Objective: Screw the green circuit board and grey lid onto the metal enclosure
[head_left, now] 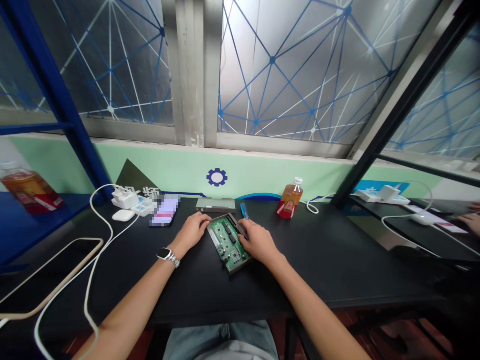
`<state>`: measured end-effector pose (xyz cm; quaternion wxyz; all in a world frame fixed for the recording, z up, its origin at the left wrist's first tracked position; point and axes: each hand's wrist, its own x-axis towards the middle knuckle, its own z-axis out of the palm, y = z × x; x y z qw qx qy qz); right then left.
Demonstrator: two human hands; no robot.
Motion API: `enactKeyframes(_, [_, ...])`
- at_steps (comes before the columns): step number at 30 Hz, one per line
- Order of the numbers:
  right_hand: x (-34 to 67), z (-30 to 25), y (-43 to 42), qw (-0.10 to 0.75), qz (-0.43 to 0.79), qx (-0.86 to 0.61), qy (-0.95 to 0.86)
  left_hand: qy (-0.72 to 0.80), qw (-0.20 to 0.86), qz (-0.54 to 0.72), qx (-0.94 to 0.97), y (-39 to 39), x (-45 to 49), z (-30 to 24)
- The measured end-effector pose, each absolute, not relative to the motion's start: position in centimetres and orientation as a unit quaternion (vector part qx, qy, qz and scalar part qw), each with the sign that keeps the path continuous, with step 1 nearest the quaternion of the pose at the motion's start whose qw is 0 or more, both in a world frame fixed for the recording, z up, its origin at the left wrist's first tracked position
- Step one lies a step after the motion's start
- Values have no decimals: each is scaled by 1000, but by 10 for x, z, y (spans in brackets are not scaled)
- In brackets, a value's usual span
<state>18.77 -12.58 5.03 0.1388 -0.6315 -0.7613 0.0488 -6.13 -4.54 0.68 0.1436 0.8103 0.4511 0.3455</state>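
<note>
A green circuit board (pixel 229 244) in a grey metal frame lies at a slant on the black desk. My left hand (pixel 192 231) is closed, with its fingertips at the frame's far left corner. Along the right edge, my right hand (pixel 258 241) grips the frame, its thumb over the board side. Just beyond the board sits a flat grey metal cover (pixel 215 205). A blue-handled tool (pixel 244 211) lies behind my right fingers; its tip is hidden.
A drink bottle (pixel 290 199) stands at the back right. On the left are a phone (pixel 165 210), a white power strip (pixel 140 204) with adapters and loose cables, and a beige-rimmed tablet (pixel 45 275). Another person's hand (pixel 473 222) shows at the far right.
</note>
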Motion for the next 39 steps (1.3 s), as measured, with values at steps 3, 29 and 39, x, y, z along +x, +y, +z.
enactKeyframes(3, [187,53,-128,134,45,-645,-751,452,140,344,811,-47,-62,9])
enactKeyframes(29, [171,50,-136,94,47,-644,-758,497,124,396,762,-39,-77,15])
enactKeyframes(39, [166,43,-137,123,47,-645,-752,529,72,346,771,-38,-124,29])
